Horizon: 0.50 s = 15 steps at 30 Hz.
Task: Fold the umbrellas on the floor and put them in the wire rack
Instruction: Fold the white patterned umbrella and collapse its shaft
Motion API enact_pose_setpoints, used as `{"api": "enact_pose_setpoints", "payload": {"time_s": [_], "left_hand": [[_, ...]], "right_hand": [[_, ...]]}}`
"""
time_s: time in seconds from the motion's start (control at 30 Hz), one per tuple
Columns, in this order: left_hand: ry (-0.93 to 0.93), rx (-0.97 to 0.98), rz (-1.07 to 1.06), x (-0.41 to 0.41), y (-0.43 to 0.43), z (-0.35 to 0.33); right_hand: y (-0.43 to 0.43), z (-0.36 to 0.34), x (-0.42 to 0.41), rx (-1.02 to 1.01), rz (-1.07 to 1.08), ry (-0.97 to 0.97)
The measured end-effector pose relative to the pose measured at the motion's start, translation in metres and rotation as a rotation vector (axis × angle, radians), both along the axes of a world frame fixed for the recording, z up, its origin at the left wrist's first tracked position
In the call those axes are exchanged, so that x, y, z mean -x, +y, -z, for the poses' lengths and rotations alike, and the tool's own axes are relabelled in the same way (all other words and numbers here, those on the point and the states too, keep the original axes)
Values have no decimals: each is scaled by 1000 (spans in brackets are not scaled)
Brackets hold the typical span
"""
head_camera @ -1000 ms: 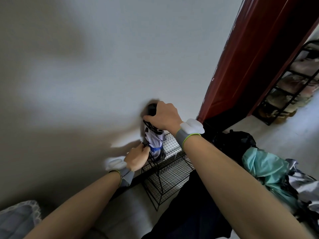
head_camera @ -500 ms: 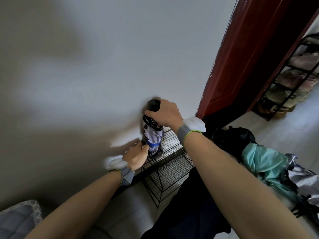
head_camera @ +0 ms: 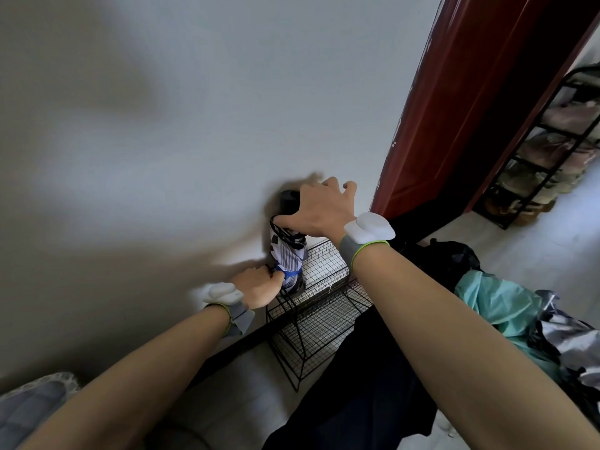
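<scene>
Standing by the pale wall [head_camera: 162, 125], the person reaches both arms forward; a bit of grey quilted fabric [head_camera: 29, 404] shows in the lower left corner of the frame. Just left of centre the left hand [head_camera: 259, 285] has its fingers curled and pinches the blue strap [head_camera: 290, 273] wound round the folded umbrella [head_camera: 289, 251]. That umbrella, striped white and dark, stands upright against the wall with its lower end down in the back left corner of the black wire rack [head_camera: 321, 316], which sits on the floor below centre. Its black handle [head_camera: 288, 201] sticks up at the top. The right hand [head_camera: 319, 211] is over it with fingers spread wide, only the thumb touching the fabric just below the handle. Further right a dark red door [head_camera: 454, 108] runs up to the top edge. At lower right a black umbrella [head_camera: 451, 254], a teal one [head_camera: 496, 303] and a silvery one [head_camera: 571, 339] lie heaped on the floor, well apart from the rack. A shoe shelf [head_camera: 535, 157] fills the right edge
</scene>
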<state>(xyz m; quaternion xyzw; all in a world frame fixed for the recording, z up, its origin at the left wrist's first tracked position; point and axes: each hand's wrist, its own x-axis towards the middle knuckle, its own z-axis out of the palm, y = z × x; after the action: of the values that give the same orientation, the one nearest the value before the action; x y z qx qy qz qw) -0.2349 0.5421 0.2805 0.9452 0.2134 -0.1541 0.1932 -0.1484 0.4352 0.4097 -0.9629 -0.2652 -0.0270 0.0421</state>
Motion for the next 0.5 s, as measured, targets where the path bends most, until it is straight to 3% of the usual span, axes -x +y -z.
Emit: {"api": "enact_pose_setpoints", "payload": {"time_s": [0.13, 0.37, 0.5], "left_hand": [[83, 51, 48, 3, -1, -11], [49, 26, 7, 5, 0, -7], [37, 54, 3, 5, -8, -10]], "right_hand": [[-6, 1, 1, -140, 6, 111], [-23, 3, -3, -346, 11, 288], [-19, 13, -1, -382, -41, 224]]}}
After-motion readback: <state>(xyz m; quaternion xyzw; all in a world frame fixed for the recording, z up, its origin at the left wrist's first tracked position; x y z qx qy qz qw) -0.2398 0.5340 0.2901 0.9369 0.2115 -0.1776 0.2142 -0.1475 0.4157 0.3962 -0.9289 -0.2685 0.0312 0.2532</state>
